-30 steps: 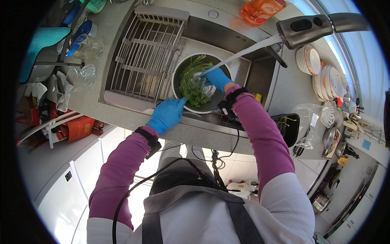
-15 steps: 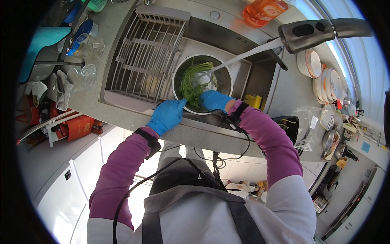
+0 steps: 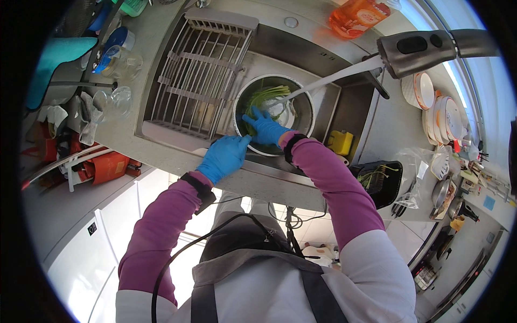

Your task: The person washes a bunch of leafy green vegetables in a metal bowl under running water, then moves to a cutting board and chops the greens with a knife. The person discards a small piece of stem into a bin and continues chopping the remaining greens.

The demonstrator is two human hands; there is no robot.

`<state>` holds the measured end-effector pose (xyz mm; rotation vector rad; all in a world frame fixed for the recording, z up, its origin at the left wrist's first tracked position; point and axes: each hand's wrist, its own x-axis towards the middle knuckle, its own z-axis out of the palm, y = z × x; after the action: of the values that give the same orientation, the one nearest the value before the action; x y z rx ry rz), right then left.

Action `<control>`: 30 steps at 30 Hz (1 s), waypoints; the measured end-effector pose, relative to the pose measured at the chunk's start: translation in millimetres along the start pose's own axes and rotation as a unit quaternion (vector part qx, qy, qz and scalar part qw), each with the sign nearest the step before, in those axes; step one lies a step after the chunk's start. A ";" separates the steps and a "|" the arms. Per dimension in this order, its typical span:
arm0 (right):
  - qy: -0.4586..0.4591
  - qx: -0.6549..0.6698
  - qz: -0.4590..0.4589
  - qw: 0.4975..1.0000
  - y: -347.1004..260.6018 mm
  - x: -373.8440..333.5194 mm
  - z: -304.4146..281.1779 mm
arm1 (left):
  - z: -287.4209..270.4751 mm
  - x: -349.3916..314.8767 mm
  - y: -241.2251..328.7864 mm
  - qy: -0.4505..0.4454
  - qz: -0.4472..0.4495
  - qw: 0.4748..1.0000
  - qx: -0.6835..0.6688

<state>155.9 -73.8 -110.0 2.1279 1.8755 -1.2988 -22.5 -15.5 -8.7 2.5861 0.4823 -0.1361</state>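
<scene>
A round metal pot (image 3: 311,110) stands in the sink with water and a bunch of leafy greens (image 3: 272,94), whose thin stems point to the far side. A white stream from the faucet (image 3: 414,51) falls into it. At the pot's near left rim, my blue-gloved left hand (image 3: 223,157) is closed, its fingertips pinching the near, leafy end of the greens, mostly hidden there. My right hand (image 3: 268,129), gloved alike, reaches over the near part of the pot. Its fingers are spread across the greens, touching them.
A metal drying rack (image 3: 199,75) spans the sink's left part. To the right lie a yellow sponge (image 3: 339,142) and a black container (image 3: 382,180) with green stems. An orange bottle (image 3: 358,19) stands behind, stacked bowls (image 3: 420,91) at right, glass cups (image 3: 116,102) at left.
My right hand has moved left and up from the pot's near right side onto the greens, its fingers spreading. My left hand stays at the rim. The view has shifted slightly.
</scene>
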 end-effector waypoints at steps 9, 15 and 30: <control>-0.057 -0.053 -0.113 0.991 40.2 -2.3 28.3 | -3.0 -0.3 2.8 -0.007 -0.012 1.000 0.012; -0.119 -0.064 -0.108 0.985 55.9 -27.1 -15.0 | -3.1 0.3 2.8 -0.014 -0.016 1.000 0.010; 0.288 0.435 0.086 0.849 109.7 -200.3 -216.6 | -3.9 0.0 4.0 0.003 -0.009 1.000 0.019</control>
<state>380.9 -155.0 94.5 3.3533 1.2155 -1.8516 -21.0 -16.8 -3.5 2.6196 0.5111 -0.1440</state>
